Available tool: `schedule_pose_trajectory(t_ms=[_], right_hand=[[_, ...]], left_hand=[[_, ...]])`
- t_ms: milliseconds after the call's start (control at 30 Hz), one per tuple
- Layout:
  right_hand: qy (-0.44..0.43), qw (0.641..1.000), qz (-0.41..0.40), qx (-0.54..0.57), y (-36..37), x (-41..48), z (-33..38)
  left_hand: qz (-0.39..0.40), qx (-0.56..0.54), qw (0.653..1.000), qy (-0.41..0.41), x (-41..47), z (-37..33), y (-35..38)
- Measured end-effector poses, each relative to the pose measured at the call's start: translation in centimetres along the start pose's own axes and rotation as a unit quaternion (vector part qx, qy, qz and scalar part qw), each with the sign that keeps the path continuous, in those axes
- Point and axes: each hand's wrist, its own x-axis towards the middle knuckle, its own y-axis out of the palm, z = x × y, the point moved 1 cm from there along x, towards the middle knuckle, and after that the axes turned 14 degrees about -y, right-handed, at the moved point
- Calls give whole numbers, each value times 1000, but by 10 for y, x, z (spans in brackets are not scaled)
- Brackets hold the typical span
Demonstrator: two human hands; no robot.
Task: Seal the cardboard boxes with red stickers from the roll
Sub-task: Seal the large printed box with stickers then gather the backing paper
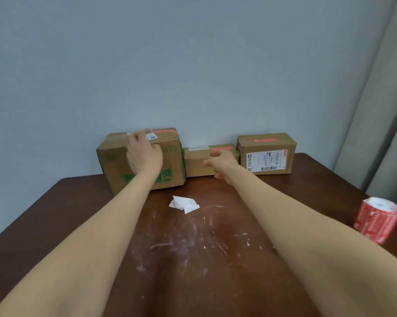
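Observation:
Three cardboard boxes stand in a row against the wall, each with a red sticker across its top. My left hand (143,154) reaches over the front of the large green-printed box (172,163), its fingers spread near the top edge and holding nothing. In front of the small middle box (196,164) my right hand (222,162) hovers, blurred, its fingers loosely curled and holding nothing. The right box (266,152) carries a white shipping label. The roll of red stickers (376,219) lies on its side near the table's right edge, away from both hands.
Crumpled white backing paper (184,204) lies on the dark wooden table (193,259) between my forearms. White smears mark the tabletop. A plain wall rises right behind the boxes, and a pale door frame (380,110) stands at the right.

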Motion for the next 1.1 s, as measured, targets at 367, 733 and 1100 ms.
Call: schedule_pose_trajectory(t_ms=[367, 733, 1100], right_hand=[[92, 915, 98, -380, -120, -97, -36], [196, 875, 195, -398, -125, -123, -65], [155, 984, 21, -85, -100, -104, -81]], left_hand=[[385, 325, 863, 33, -82, 25, 55], [385, 296, 871, 67, -124, 10, 63], [493, 87, 864, -63, -153, -20, 79]])
